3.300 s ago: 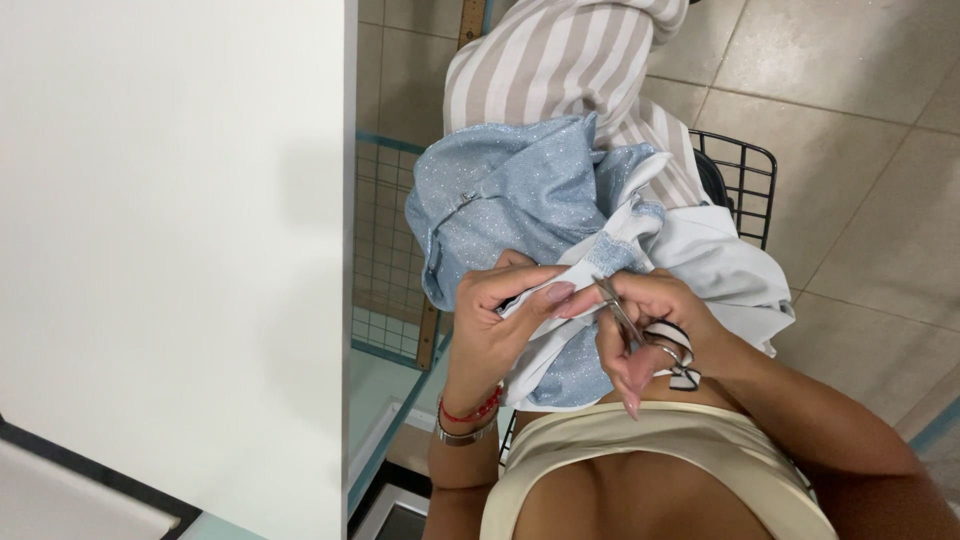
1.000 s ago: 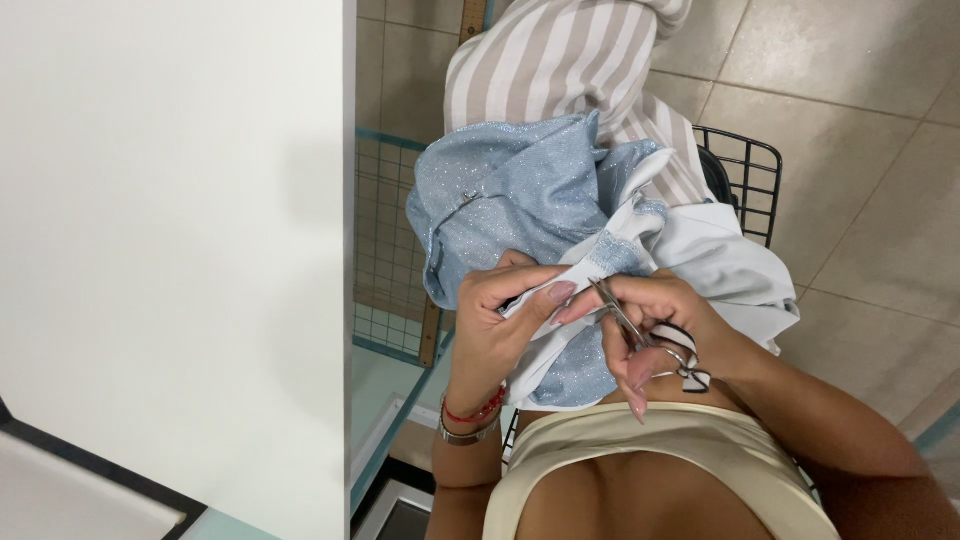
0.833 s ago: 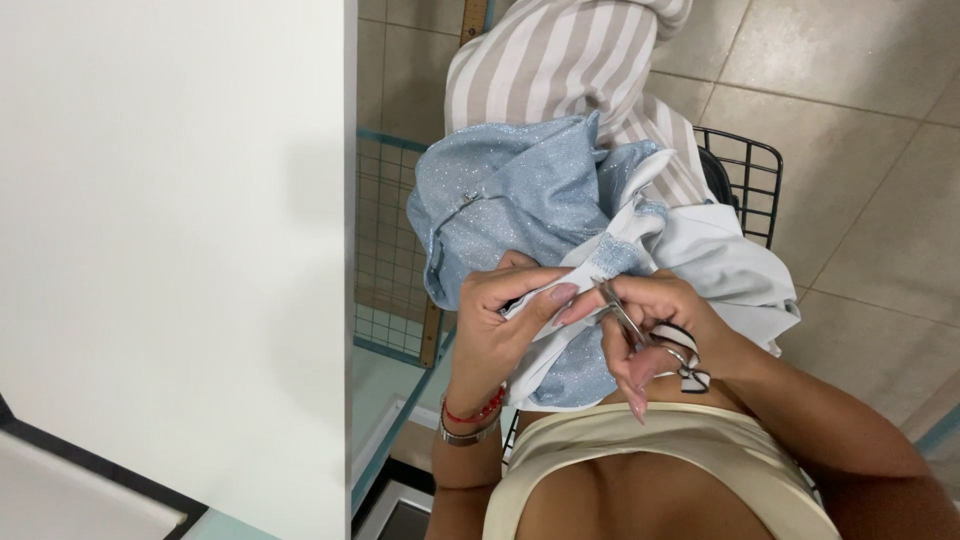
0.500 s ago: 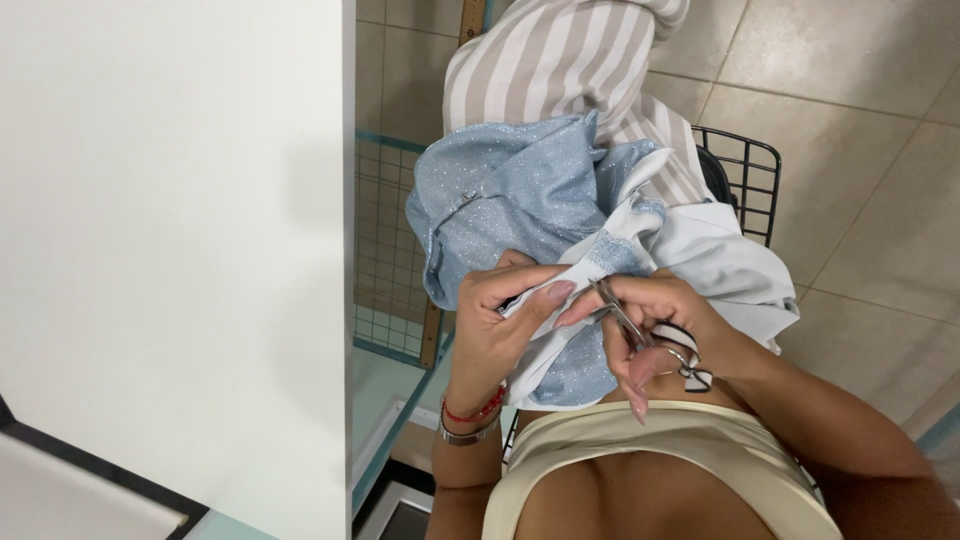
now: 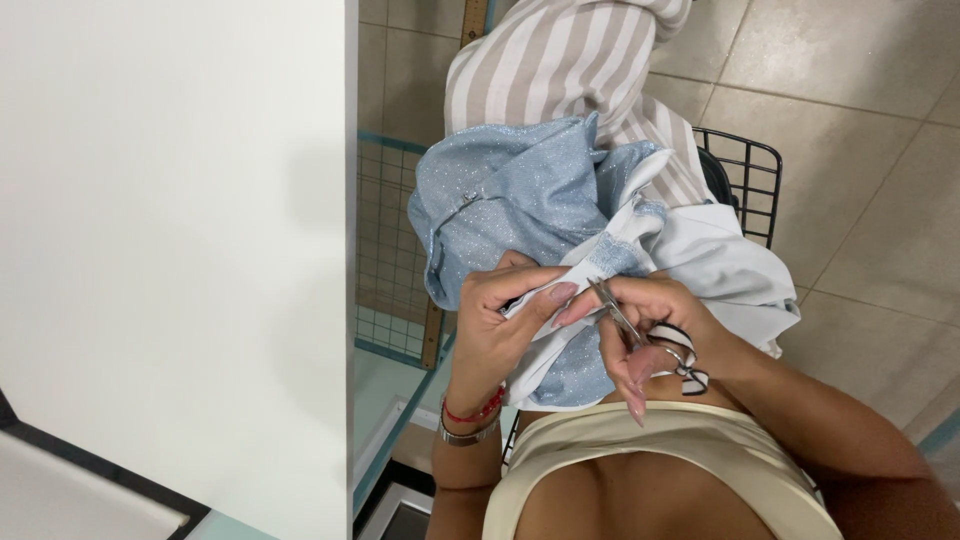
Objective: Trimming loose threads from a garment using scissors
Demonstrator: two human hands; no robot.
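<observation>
Left hand (image 5: 500, 325) pinches the sparkly blue garment's (image 5: 510, 195) white edge taut while right hand (image 5: 655, 330) grips small scissors (image 5: 615, 312), blades at the fabric, trimming underway, demanding steady control.

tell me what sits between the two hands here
In the head view, a folded white edge of the sparkly light-blue garment bridges the left hand and right hand, and the small metal scissors in the right hand meet it there.
</observation>
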